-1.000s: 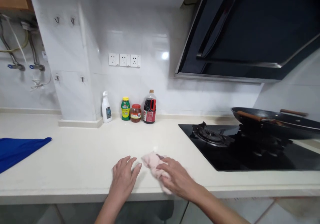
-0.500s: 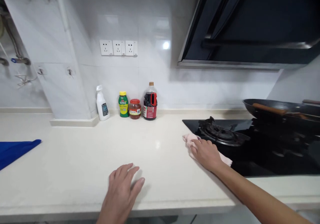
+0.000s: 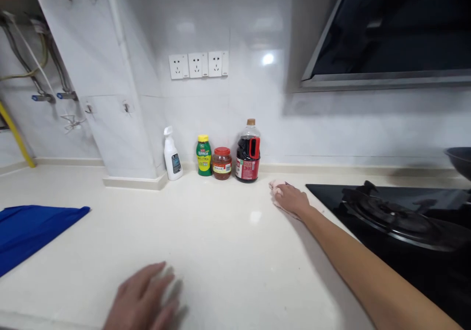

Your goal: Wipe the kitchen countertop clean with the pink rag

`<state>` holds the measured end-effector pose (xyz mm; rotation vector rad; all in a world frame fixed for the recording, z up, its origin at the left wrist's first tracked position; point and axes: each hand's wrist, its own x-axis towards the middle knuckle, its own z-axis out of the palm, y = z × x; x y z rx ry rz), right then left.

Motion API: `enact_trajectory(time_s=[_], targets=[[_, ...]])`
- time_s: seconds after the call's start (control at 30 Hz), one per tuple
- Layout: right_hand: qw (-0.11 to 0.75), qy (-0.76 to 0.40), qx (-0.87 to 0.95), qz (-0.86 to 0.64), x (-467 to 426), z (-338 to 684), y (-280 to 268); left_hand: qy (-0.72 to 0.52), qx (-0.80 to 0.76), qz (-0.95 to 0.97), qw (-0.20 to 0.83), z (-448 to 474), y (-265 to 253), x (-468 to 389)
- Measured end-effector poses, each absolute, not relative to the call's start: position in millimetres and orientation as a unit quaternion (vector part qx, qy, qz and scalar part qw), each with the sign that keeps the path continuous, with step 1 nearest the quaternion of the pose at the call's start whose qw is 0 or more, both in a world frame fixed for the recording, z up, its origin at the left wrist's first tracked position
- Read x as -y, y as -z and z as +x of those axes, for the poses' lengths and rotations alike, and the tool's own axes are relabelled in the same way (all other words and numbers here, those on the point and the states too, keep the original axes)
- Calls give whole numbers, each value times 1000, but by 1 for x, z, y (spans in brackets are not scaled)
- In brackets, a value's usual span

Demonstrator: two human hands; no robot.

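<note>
My right hand point(image 3: 292, 200) presses a pale pink cloth point(image 3: 276, 188) onto the white countertop point(image 3: 221, 232), near the back wall and just left of the black gas hob point(image 3: 331, 197). Its fingers are closed over the cloth, which is partly hidden under the palm. My left hand point(image 3: 142, 298), a little blurred, is over the counter at the lower left. Its fingers are apart and nothing is in them. Closest to the cloth stands a large dark sauce bottle point(image 3: 248, 161) with a red handle.
Left of the sauce bottle stand a red-lidded jar point(image 3: 222, 165), a green bottle point(image 3: 204, 158) with a yellow cap and a white spray bottle point(image 3: 172, 158). A blue cloth point(image 3: 37, 227) lies at far left. A wok point(image 3: 461, 161) and range hood point(image 3: 397, 36) are at right.
My right hand has moved the cloth from the hob's edge back along the counter towards the wall. My left hand is lower and further left in view. The view has turned left.
</note>
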<state>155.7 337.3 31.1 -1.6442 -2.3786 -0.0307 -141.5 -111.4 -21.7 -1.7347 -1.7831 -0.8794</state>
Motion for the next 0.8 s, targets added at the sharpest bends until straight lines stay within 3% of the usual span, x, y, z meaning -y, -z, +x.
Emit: enact_trajectory(time_s=[0.2, 0.47, 0.8], targets=[[117, 1, 869, -481, -314, 71, -31, 213, 780, -534, 246, -251, 4, 154], [115, -7, 909, -400, -285, -33, -30, 223, 815, -493, 208, -236, 0, 161], [115, -38, 943, -309, -232, -141, -35, 288, 817, -439, 239, -230, 4, 157]])
